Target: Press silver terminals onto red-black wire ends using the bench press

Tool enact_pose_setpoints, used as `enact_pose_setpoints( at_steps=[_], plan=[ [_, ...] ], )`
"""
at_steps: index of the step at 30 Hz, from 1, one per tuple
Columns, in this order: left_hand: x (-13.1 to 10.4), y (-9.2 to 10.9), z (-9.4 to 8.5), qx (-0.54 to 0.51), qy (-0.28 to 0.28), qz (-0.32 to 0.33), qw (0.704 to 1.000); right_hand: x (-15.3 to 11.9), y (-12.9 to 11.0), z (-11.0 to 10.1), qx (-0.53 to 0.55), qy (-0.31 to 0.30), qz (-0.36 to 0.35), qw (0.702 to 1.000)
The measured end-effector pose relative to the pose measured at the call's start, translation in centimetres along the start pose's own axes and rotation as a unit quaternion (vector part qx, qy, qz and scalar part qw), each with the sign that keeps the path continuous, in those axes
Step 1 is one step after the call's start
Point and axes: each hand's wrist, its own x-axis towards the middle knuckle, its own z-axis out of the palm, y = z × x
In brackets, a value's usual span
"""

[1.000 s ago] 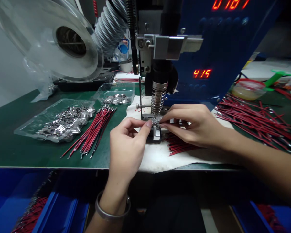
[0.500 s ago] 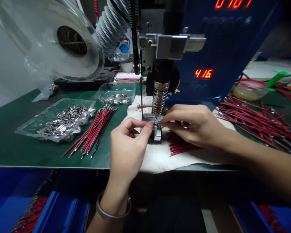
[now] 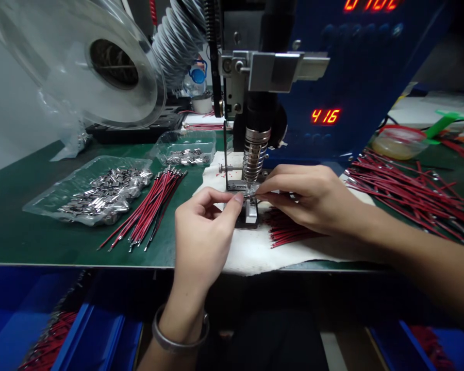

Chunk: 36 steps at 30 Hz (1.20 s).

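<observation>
My left hand (image 3: 206,232) is closed in a pinch, thumb against forefinger, just left of the soldering machine's tip. My right hand (image 3: 313,198) pinches from the other side, its fingertips close to the left ones. What each pinch holds is too small and too covered to make out. Small shiny metal shows between the fingertips, above the machine's metal fixture (image 3: 251,211). Directly over them stands the spring-wrapped soldering head (image 3: 256,152). A bundle of red and black wires (image 3: 284,229) lies partly under my right hand on a white cloth (image 3: 251,252).
To the left, a clear plastic tray (image 3: 42,206) holds small metal parts, beside a wire bundle (image 3: 154,206). A smaller tray (image 3: 212,144) stands behind. More red wires (image 3: 406,190) lie right, near a tub (image 3: 398,144). A clear fume hood (image 3: 150,67) hangs upper left.
Both hands stay almost still at the fixture, still pinching. The last digit on the machine's upper red display looks different; the view has shifted very slightly.
</observation>
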Motion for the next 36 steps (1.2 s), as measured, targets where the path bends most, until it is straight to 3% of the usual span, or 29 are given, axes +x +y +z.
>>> enact_pose_setpoints(
  at_steps=[36],
  plan=[
    [0.2,-0.48,-0.02,-0.047,-0.008,0.002,0.999,0.07,-0.12,0.16,-0.008,0.019,-0.012,1.0]
  ],
)
